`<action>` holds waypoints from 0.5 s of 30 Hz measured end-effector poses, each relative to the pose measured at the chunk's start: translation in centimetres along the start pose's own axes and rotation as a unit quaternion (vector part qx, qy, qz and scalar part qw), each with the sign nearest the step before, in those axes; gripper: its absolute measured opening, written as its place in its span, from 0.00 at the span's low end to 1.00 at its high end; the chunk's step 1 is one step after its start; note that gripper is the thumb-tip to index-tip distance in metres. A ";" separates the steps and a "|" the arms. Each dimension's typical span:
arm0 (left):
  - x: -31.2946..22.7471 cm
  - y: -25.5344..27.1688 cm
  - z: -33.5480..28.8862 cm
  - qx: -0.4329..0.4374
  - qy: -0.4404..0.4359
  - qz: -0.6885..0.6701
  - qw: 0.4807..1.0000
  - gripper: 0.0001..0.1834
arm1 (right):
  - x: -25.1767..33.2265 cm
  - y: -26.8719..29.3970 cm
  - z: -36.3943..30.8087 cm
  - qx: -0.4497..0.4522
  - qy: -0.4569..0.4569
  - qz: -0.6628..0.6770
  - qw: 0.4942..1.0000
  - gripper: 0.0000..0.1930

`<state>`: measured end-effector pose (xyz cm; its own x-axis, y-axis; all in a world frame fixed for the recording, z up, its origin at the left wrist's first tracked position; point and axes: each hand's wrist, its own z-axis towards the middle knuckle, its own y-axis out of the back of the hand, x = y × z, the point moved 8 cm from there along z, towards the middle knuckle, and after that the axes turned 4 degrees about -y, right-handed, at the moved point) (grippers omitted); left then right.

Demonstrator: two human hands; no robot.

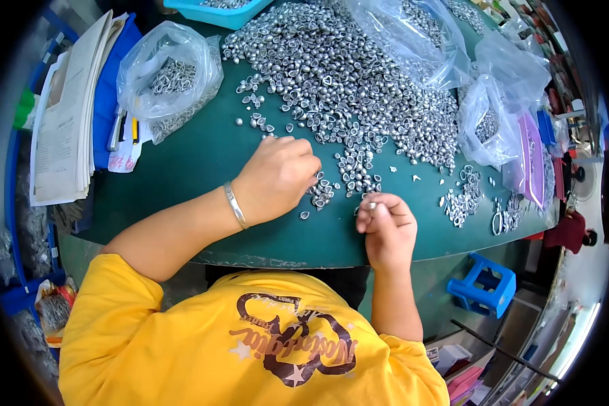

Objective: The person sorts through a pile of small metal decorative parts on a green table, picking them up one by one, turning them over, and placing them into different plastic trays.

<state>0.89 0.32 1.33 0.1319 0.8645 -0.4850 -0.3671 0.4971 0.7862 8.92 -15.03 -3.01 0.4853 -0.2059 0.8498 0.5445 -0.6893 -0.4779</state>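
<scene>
Green table surface (183, 176) | silver metal pieces (365, 74) heaped from far edge toward middle | right hand (389, 233), by the near edge: thumb and fingertips pinched on one small piece (372, 205) | left hand (277, 177): fingers curled beside a loose cluster (323, 196), any hold cannot be told

Left hand (277, 177) hides its fingertips, blue tray (240, 16) cut by top edge, piece (372, 206) in right hand (390, 231) too small to tell

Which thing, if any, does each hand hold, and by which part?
The right hand pinches a small rounded silver metal piece at the thumb tip; gripped part too small to tell. Whether the left hand holds anything cannot be told.
</scene>
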 end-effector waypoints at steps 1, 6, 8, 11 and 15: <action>-0.1 -0.1 0.1 0.005 0.001 0.005 1.000 0.06 | 0.3 0.4 0.0 -0.012 -0.004 0.048 0.999 0.06; -0.4 0.1 0.4 -0.002 0.011 0.011 1.000 0.05 | 2.4 -0.1 0.9 -0.046 0.050 -0.353 0.933 0.04; -0.5 0.1 0.2 -0.017 0.013 -0.002 1.000 0.06 | 3.7 -3.3 0.8 -0.021 0.222 -0.574 0.788 0.05; -0.7 0.4 0.2 -0.028 0.020 -0.017 0.999 0.05 | 3.2 -3.9 1.2 -0.038 0.245 -0.630 0.736 0.06; -0.6 0.3 0.2 -0.040 0.026 -0.039 0.998 0.05 | 3.5 -2.5 1.7 -0.021 0.179 -0.499 0.848 0.05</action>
<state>0.89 -0.03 1.98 0.1162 0.8176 -0.5640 -0.4308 0.5531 0.7131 10.40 -12.90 0.75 -0.4448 0.3013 0.8435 0.5342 -0.6666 0.5198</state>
